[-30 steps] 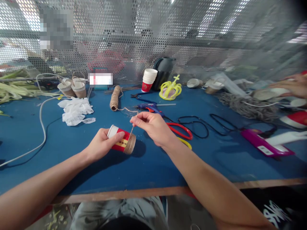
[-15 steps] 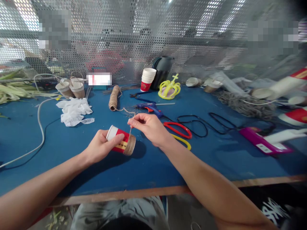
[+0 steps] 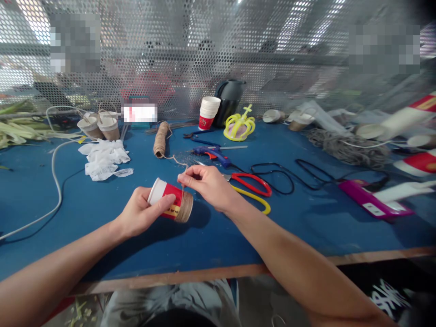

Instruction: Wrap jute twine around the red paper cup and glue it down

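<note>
My left hand (image 3: 145, 209) is closed around a red and white paper cup (image 3: 157, 192), which lies tilted on its side in the air over the table. Brown twine (image 3: 185, 208) is wound in tight turns about the base end of the cup. Between thumb and fingers, my right hand (image 3: 200, 184) pinches the free run of twine just above the wound part. From there the strand trails back to a roll of twine (image 3: 160, 140) lying on the blue table (image 3: 218, 245).
Right of my hands lie scissors (image 3: 254, 184) with red and yellow handles and a blue glue gun (image 3: 213, 153). Behind stand stacked paper cups (image 3: 208, 113), a dark jug (image 3: 230, 100) and a yellow crown-shaped piece (image 3: 239, 127). White gloves (image 3: 105, 159) lie left; a purple power strip (image 3: 373, 200) lies right.
My right hand has shifted slightly left and down with the twine, closer to the cup. The left hand still grips the cup in nearly the same place. More of the scissors shows.
</note>
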{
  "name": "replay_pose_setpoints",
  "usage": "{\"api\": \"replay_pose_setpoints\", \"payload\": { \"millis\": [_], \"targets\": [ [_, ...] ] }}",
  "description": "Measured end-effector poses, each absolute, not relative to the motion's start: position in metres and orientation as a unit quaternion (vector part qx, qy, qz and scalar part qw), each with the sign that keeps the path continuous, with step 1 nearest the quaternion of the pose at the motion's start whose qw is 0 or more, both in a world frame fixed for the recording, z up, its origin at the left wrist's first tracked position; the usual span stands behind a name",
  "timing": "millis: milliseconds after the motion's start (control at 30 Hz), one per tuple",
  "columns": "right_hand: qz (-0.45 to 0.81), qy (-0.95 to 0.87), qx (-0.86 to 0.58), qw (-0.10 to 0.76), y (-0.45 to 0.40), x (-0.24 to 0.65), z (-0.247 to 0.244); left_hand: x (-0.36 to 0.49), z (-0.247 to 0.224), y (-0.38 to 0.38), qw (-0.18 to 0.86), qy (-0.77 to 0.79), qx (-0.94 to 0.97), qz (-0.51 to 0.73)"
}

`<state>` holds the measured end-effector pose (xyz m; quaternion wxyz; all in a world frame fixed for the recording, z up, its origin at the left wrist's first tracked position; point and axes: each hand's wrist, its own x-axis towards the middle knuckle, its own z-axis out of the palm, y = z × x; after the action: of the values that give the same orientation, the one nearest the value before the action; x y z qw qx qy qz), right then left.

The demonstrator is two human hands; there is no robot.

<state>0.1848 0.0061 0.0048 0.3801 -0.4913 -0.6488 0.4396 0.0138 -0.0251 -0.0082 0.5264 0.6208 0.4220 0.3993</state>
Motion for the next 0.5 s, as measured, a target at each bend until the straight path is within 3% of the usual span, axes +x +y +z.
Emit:
{"api": "replay_pose_setpoints", "payload": {
  "millis": [500],
  "targets": [
    [0.422, -0.666, -0.489, 0.372, 0.0055, 0.1875, 0.0091, 0.0126, -0.0071, -0.0248, 0.475, 0.407, 0.667, 0.404]
  ]
}}
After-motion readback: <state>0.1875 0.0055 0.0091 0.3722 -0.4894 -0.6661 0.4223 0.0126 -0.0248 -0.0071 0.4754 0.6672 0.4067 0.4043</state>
